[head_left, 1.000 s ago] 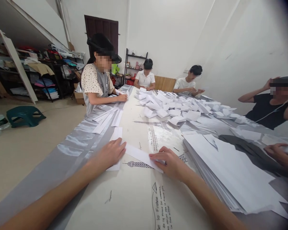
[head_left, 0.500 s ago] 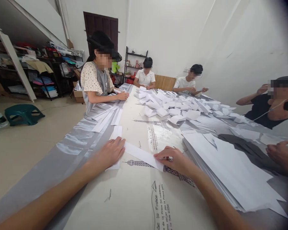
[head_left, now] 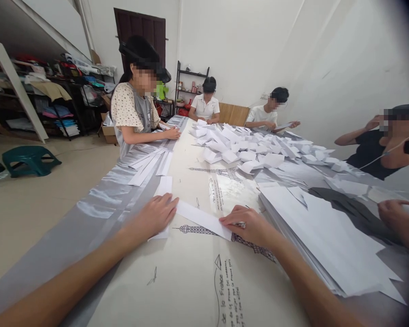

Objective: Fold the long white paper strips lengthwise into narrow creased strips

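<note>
A white paper strip (head_left: 201,219) lies slantwise over the printed tablecloth, between my two hands. At its left end my left hand (head_left: 159,212) presses down, fingers bent and close together on the paper. Another white strip (head_left: 165,185) runs under that hand, partly hidden by it. My right hand (head_left: 247,225) has thumb and index finger closed on the strip's right end. Beneath, the cream tablecloth (head_left: 177,281) shows tower drawings and handwriting-style text.
A stack of white paper sheets (head_left: 320,240) lies to my right. Farther off is a large heap of folded white papers (head_left: 238,145). More paper strips (head_left: 148,168) lie near the co-worker (head_left: 136,104) at left. Other people sit around the table; a green stool (head_left: 30,159) stands on the floor.
The view has tilted slightly, so the scene sits a little higher. Both hands stay on the same strip, with hardly any movement.
</note>
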A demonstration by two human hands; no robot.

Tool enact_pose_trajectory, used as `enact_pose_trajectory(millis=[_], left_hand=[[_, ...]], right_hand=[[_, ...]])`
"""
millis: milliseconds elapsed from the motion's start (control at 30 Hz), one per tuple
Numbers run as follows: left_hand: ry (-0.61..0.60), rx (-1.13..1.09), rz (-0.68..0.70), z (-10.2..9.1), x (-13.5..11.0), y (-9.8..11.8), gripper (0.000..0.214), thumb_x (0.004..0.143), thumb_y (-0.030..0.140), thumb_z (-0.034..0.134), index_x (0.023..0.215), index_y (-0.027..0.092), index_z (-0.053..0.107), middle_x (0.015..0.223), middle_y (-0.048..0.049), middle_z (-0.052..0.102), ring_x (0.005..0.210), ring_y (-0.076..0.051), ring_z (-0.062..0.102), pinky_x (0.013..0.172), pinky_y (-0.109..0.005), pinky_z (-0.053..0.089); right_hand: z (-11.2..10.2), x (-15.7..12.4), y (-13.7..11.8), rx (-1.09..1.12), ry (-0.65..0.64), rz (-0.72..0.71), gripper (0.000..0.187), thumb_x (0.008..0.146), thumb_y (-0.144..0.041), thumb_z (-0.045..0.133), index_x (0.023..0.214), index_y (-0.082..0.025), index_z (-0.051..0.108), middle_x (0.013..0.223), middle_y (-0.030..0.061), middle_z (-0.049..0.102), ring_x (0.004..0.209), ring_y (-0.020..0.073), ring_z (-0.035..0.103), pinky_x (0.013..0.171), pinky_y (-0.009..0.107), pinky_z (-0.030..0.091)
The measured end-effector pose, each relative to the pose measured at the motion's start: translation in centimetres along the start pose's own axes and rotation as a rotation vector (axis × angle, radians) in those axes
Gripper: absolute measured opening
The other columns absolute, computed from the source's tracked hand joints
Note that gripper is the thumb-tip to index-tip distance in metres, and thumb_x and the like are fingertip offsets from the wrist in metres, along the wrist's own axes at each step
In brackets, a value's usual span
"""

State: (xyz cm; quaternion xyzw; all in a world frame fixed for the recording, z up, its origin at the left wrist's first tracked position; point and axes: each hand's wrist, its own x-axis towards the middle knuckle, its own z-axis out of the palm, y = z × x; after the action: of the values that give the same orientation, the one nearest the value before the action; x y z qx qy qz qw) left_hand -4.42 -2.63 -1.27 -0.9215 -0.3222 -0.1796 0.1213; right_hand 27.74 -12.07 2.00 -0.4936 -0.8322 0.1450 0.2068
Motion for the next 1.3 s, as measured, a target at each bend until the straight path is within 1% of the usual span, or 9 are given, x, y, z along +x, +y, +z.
enact_pose_trajectory(millis=[67,167,267,333,567,767,1000,1133,1300], left_hand=[[0.024,-0.024,0.031,-0.1,0.0,0.8,0.032,0.103,0.021,0.032,0.116,0.013,0.060,0.115,-0.0149,0.064,0.106,-0.025,0.062,0.092,-0.041,0.049],[0.043,-0.050,0.077,-0.7,0.0,3.1,0.035,0.103,0.022,0.031,0.115,0.011,0.062,0.119,-0.0168,0.066,0.111,-0.028,0.063,0.093,-0.044,0.051],[0.025,-0.108,0.133,-1.3,0.0,5.2,0.032,0.103,0.024,0.036,0.122,0.011,0.059,0.126,-0.0163,0.064,0.119,-0.028,0.060,0.098,-0.044,0.050],[0.024,-0.122,0.160,-1.6,-0.1,5.8,0.032,0.103,0.024,0.037,0.124,0.011,0.058,0.128,-0.0160,0.063,0.122,-0.027,0.059,0.100,-0.043,0.049],[-0.005,-0.162,0.136,-2.2,0.0,5.7,0.031,0.103,0.023,0.036,0.125,0.014,0.056,0.125,-0.0137,0.062,0.118,-0.026,0.059,0.095,-0.042,0.051],[-0.036,-0.148,0.146,-2.6,0.3,6.0,0.030,0.103,0.022,0.035,0.123,0.015,0.056,0.118,-0.0126,0.063,0.112,-0.026,0.059,0.093,-0.043,0.050],[-0.060,-0.106,0.150,-2.2,0.4,5.8,0.030,0.103,0.024,0.035,0.122,0.012,0.056,0.115,-0.0129,0.064,0.110,-0.026,0.060,0.093,-0.042,0.049],[-0.078,-0.120,0.149,-2.4,0.5,5.6,0.029,0.104,0.023,0.035,0.123,0.014,0.055,0.113,-0.0108,0.064,0.104,-0.023,0.062,0.090,-0.039,0.050],[-0.073,-0.155,0.139,-2.7,0.6,5.6,0.027,0.104,0.023,0.035,0.122,0.018,0.055,0.109,-0.0089,0.063,0.099,-0.023,0.062,0.086,-0.038,0.050]], right_hand=[[0.8,0.3,-0.7,-0.070,0.063,-0.044,0.023,0.096,-0.020,0.056,0.105,-0.027,0.076,0.105,0.0039,0.076,0.095,0.0235,0.065,0.078,0.040,0.057],[2.5,1.0,-2.1,-0.104,0.150,-0.106,0.028,0.096,-0.013,0.053,0.114,-0.023,0.072,0.118,0.0057,0.072,0.105,0.0242,0.064,0.086,0.042,0.057],[4.0,1.6,-3.6,-0.078,0.114,-0.213,0.041,0.094,-0.004,0.046,0.124,-0.023,0.066,0.124,0.0043,0.069,0.108,0.0225,0.061,0.091,0.042,0.056],[4.5,1.9,-4.0,-0.076,0.085,-0.253,0.047,0.092,0.001,0.044,0.127,-0.023,0.064,0.127,0.0037,0.068,0.108,0.0222,0.060,0.092,0.041,0.055],[4.3,1.7,-3.6,-0.107,0.078,-0.214,0.048,0.093,-0.002,0.045,0.131,-0.025,0.061,0.135,0.0016,0.064,0.115,0.0245,0.057,0.099,0.046,0.051],[4.3,1.9,-4.0,-0.114,0.076,-0.207,0.045,0.092,-0.002,0.045,0.127,-0.023,0.065,0.132,0.0041,0.066,0.110,0.0236,0.059,0.094,0.043,0.054],[4.2,1.9,-3.9,-0.068,0.072,-0.191,0.043,0.094,-0.005,0.044,0.124,-0.025,0.068,0.130,-0.0006,0.067,0.104,0.0226,0.059,0.091,0.041,0.054],[4.2,1.9,-3.9,-0.046,0.067,-0.180,0.045,0.094,-0.004,0.044,0.124,-0.026,0.068,0.132,-0.0015,0.066,0.105,0.0232,0.058,0.091,0.041,0.054],[4.2,1.8,-4.0,-0.048,0.068,-0.179,0.046,0.094,-0.003,0.044,0.129,-0.027,0.065,0.134,0.0002,0.064,0.105,0.0230,0.057,0.091,0.041,0.054]])
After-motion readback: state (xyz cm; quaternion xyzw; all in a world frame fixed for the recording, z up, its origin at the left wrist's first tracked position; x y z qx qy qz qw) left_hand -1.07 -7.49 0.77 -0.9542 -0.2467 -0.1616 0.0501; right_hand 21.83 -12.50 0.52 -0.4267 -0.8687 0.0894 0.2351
